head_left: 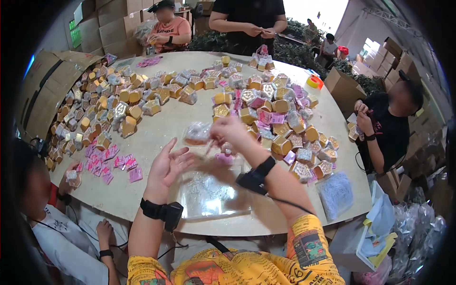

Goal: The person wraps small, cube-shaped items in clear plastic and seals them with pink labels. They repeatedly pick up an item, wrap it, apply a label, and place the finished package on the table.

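My right hand (232,133) is raised over the round table (156,130) and pinches a small clear plastic bag (197,133) with something pale inside. My left hand (168,165) is open just below and left of it, fingers spread, touching nothing. Under both hands lies a stack of clear plastic sheets or bags (209,194) near the table's front edge. A pink card (223,158) lies under my right wrist. Both wrists wear black bands with a sensor box.
Heaps of small gold and patterned boxes (280,123) cover the right middle and the far left (99,109). Pink cards (107,161) lie at the left. A bundle of ties in a bag (336,192) lies right. Other people sit around the table; cardboard cartons stand behind.
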`<state>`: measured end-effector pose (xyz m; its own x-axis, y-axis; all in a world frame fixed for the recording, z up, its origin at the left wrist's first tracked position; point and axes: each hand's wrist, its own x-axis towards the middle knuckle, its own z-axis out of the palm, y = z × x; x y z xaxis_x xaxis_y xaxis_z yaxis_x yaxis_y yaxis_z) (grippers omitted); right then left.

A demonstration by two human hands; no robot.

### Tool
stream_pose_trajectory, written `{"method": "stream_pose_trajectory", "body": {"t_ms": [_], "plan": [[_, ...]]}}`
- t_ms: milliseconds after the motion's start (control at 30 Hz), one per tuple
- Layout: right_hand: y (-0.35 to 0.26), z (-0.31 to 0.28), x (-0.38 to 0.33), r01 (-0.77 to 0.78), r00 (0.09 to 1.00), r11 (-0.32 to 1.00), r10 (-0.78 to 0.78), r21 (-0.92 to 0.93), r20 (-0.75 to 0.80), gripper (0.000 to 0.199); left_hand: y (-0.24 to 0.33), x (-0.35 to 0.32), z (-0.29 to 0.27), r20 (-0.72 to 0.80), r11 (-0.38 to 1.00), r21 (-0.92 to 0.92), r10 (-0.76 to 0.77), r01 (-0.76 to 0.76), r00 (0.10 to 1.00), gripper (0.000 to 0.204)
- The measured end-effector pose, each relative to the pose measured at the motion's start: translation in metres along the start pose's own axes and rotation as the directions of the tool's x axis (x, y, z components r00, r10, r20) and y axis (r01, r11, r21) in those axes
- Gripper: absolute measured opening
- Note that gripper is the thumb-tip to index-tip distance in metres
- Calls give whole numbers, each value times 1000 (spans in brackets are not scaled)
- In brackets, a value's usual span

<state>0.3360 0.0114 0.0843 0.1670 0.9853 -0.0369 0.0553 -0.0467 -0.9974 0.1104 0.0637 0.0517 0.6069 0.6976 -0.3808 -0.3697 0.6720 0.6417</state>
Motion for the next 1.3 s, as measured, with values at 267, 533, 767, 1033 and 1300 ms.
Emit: {"method": "stream_pose_trajectory", "body": {"t_ms": [267, 533, 767, 1033, 1300], "plan": [[-42, -125, -30, -3, 565, 400, -756, -916, -332, 38, -3, -26, -28, 72, 758, 576, 326, -306, 943, 35], [52, 2, -89, 406, 899, 539, -92, -738, 428, 19, -34, -51, -36, 437, -62, 885, 446, -461, 781, 24], [59, 3, -80, 381, 870, 506, 85, -773, 485, 19, -57, -70, -26, 594, -302, 804, 363, -512, 718, 24], [78, 11, -75, 407, 851, 541, 69, -736, 521, 14, -72, -70, -25, 609, -347, 791, 378, -504, 697, 24], [57, 18, -85, 336, 892, 723, -37, -604, 451, 13, -80, -71, -16, 629, -301, 777, 409, -553, 661, 27]]}}
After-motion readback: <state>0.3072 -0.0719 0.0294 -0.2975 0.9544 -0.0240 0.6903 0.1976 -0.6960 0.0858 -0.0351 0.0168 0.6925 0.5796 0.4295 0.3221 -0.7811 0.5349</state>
